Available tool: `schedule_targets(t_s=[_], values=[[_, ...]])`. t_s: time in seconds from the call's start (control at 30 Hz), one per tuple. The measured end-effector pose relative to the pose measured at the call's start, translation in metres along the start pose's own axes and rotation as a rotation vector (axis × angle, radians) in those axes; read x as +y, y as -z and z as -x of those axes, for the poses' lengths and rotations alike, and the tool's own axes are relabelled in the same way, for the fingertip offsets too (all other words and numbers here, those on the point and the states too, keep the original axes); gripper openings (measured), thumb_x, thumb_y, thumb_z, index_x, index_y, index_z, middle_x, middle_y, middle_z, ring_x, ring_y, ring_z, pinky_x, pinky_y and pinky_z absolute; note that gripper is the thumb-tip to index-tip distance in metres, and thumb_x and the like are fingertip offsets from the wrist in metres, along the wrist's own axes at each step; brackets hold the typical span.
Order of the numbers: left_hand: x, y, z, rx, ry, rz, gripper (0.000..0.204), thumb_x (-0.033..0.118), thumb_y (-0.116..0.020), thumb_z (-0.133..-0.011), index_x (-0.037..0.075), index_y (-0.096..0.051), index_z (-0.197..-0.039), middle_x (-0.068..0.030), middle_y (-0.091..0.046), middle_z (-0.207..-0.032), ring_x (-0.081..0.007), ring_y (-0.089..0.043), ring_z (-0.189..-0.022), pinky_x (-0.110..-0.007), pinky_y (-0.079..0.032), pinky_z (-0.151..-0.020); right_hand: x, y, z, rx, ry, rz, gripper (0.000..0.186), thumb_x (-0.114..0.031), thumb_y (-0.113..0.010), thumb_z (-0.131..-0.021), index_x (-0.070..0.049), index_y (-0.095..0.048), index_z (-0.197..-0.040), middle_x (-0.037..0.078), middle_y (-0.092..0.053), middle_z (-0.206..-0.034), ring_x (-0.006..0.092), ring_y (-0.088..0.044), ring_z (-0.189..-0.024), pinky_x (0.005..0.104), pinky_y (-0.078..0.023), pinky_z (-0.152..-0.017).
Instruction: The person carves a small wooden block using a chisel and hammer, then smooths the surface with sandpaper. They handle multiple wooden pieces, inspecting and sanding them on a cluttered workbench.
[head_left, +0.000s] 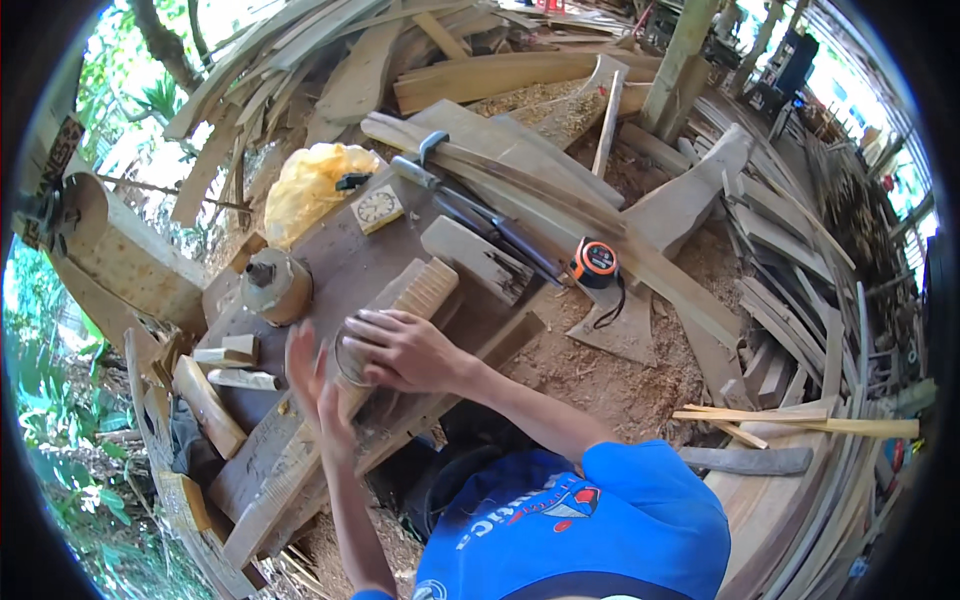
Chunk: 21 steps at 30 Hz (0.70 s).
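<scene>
My right hand (408,350) is closed over a small round thing (350,362) with a thin curved rim, whose kind I cannot make out. It sits above a long pale wooden piece (425,290) with a row of grooves at its far end. The piece lies slantwise along the brown bench top (335,270), partly hidden by my hands. Just left of the round thing, my left hand (318,385) is raised with its fingers stretched out, slightly blurred and holding nothing. Beyond it stands a squat round container (277,290) with a dark spout-like top.
On the bench lie a square dial (378,208), a wooden block (475,258) and dark-handled tools (500,235). An orange and black tape measure (596,260) rests right of them. A yellowish plastic bag (318,185) bulges at the far edge. Stacked planks (790,235) and sawdust (560,375) surround the bench.
</scene>
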<state>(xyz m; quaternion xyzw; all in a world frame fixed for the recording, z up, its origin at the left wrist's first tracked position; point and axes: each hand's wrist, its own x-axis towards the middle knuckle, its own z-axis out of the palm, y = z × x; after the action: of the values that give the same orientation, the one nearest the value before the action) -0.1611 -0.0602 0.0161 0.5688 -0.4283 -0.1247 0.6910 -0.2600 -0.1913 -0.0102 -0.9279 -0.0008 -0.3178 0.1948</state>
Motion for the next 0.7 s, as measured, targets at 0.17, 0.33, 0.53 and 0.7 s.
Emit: schedule_targets(t_s=[0.17,0.33,0.53,0.7], values=[[0.036,0.09,0.074,-0.081,0.008,-1.318,0.053,0.037,-0.054,-0.079,0.005,-0.047,-0.121,-0.0178,-0.045,-0.121,-0.0329,-0.042,-0.113,-0.045,-0.032,-0.096,0.005,0.028,-0.001,-0.134,0.122,0.191,0.055,-0.049,-0.052,-0.079,-0.013,-0.051,-0.122,0.013,-0.046,-0.129,0.027,-0.045,-0.118,0.0383,-0.032,-0.101],[0.012,0.114,0.107,0.112,0.005,-1.489,0.055,0.048,-0.057,-0.074,0.005,-0.056,-0.108,-0.0139,-0.054,-0.106,-0.0322,-0.049,-0.1,-0.044,-0.035,-0.088,0.047,0.048,0.005,0.013,0.052,0.363,0.029,-0.019,-0.054,-0.084,-0.008,-0.057,-0.111,0.016,-0.058,-0.112,0.0274,-0.055,-0.105,0.0354,-0.043,-0.093],[0.001,0.114,0.107,0.21,-0.02,-1.525,0.058,0.056,-0.055,-0.073,0.006,-0.059,-0.103,-0.0101,-0.059,-0.098,-0.0297,-0.053,-0.093,-0.042,-0.038,-0.084,-0.016,-0.004,0.0,0.055,0.014,0.063,0.024,-0.008,-0.052,-0.081,0.001,-0.059,-0.103,0.019,-0.061,-0.103,0.0299,-0.059,-0.096,0.0377,-0.046,-0.088],[0.005,0.112,0.102,0.2,-0.038,-1.523,0.056,0.055,-0.057,-0.072,0.009,-0.059,-0.102,-0.0088,-0.059,-0.097,-0.0279,-0.054,-0.092,-0.04,-0.039,-0.083,0.031,0.04,0.004,0.043,-0.068,0.243,0.022,-0.008,-0.051,-0.079,-0.006,-0.06,-0.099,0.013,-0.062,-0.097,0.0277,-0.06,-0.091,0.0378,-0.047,-0.085]])
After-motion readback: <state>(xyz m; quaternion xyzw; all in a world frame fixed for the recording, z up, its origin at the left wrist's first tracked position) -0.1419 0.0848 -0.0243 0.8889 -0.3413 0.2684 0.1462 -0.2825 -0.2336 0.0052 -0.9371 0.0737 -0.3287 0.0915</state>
